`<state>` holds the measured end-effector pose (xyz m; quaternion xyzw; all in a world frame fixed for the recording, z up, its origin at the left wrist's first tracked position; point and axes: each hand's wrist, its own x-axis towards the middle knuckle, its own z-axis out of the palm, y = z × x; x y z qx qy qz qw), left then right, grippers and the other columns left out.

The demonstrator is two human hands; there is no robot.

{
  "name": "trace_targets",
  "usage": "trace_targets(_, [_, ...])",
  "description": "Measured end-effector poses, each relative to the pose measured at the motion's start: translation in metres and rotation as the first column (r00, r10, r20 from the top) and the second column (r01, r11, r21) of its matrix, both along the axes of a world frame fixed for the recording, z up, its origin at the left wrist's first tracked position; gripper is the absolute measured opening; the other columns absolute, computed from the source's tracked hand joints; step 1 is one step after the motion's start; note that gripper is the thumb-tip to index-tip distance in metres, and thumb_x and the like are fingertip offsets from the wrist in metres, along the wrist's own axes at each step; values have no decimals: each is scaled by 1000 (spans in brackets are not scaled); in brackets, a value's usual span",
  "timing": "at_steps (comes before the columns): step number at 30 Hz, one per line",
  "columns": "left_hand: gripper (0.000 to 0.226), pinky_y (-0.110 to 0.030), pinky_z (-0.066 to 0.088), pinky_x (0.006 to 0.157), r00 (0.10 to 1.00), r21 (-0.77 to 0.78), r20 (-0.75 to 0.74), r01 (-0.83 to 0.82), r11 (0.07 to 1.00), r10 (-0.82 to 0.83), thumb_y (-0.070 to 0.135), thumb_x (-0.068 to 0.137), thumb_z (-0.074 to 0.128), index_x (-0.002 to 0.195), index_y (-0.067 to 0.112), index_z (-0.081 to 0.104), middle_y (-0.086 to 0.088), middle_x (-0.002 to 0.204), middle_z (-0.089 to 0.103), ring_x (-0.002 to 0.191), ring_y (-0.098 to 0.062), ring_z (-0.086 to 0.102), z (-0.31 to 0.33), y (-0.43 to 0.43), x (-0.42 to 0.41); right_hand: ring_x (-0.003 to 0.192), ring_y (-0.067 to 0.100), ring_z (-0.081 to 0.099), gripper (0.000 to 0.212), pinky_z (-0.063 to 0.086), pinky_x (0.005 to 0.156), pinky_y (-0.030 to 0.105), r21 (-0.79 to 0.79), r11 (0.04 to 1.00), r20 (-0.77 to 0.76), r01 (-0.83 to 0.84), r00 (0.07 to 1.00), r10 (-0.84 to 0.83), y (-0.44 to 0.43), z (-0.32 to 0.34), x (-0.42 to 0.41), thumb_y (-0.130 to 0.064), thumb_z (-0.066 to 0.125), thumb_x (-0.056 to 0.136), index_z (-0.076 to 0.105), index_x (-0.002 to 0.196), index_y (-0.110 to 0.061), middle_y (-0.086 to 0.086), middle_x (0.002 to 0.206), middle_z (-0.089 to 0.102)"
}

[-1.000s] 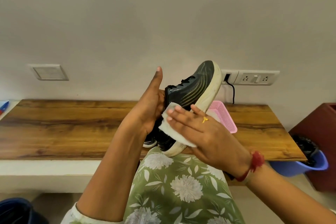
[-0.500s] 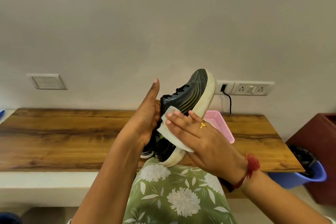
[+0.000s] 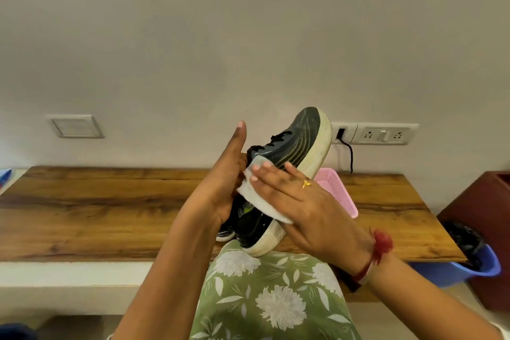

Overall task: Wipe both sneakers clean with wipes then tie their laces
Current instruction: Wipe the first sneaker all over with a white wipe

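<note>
The left hand (image 3: 220, 188) holds the black sneaker (image 3: 292, 152) at its collar with the thumb straight up. Its fingers are out of sight behind the shoe, so their curl cannot be made out. The sneaker is tilted toe-up, with its heel down on a knee in green floral cloth (image 3: 262, 298). It has a finely ribbed upper, a glossy heel panel, black laces and a thick, scuffed off-white sole. The right hand (image 3: 303, 207) lies flat with straight fingers, pressing a folded white wipe (image 3: 265, 204) against the sneaker's side; most of the wipe is hidden under the palm. Only a sliver of a second sneaker (image 3: 225, 234) peeks out below the left hand, just left of the held sneaker's heel. Behind the sneaker runs a grained wooden counter (image 3: 110, 201), and a pink mesh basket (image 3: 339, 193) is half hidden behind its sole. Far right of the sneaker, a blue tub (image 3: 474, 270) is partly hidden by the counter's edge.
</note>
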<state>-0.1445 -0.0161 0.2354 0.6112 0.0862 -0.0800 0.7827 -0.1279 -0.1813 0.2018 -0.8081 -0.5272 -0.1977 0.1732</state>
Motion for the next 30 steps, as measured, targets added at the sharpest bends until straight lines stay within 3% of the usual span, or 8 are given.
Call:
trace_targets(9, [83,-31,50,82,999,-38,-7,-32,999,32,73,87,30,86,1,72,-23,88,64,70,-11,70,13,-5,-9,139,19,32,50,18,118,36,12,1000,23,14,1000,-14,3,4,-2,-20,39,93,41,140,-5,10,147,39])
trace_targets(10, [90,-18,30,47,999,-47,-9,-38,998,38,68,91,28,88,-12,68,-23,80,55,44,3,50,16,-7,-11,139,18,33,49,20,117,38,62,996,-24,71,997,-70,1,6,2,-19,39,92,42,140,-6,9,146,41])
trace_targets(11, [90,-43,31,101,999,-30,-3,-38,999,38,64,94,27,98,-21,57,-25,69,48,57,1,23,14,-7,-11,138,17,35,49,23,116,40,131,982,-91,134,988,-123,0,9,7,-19,40,92,43,139,-7,8,145,42])
trace_targets(12, [89,-20,55,53,1000,-24,-14,-28,999,27,63,94,26,104,-22,51,-26,59,47,33,2,38,15,-10,-11,137,17,36,49,24,115,41,166,972,-127,168,981,-148,-1,10,9,-19,40,92,44,139,-6,8,145,43])
trace_targets(15, [90,-17,52,55,1000,31,8,15,999,-15,70,91,24,84,-4,74,-12,58,67,53,-9,66,11,-3,-17,139,20,33,50,20,117,37,42,998,-20,53,998,-53,1,4,1,-18,38,92,40,140,-4,11,147,40])
trace_targets(20, [73,-32,59,70,1000,54,-27,12,998,-11,69,92,24,106,0,4,-31,69,50,64,-29,67,14,-7,-18,136,17,38,49,23,114,39,152,976,-128,157,982,-138,0,11,8,-18,39,91,46,138,-5,9,144,44])
trace_targets(21, [77,-33,58,76,1000,79,-9,0,997,1,72,89,26,67,11,67,-30,72,61,66,-26,71,13,-6,-21,137,18,37,50,22,115,38,118,986,-102,120,989,-108,2,10,5,-18,39,91,45,139,-4,10,145,43])
trace_targets(30, [87,-31,52,84,998,76,-21,-64,995,66,81,81,31,104,5,67,-18,94,72,84,-20,70,10,-2,-15,139,17,33,50,19,117,34,73,995,-96,63,994,-56,7,7,0,-19,38,92,41,141,-6,8,147,40])
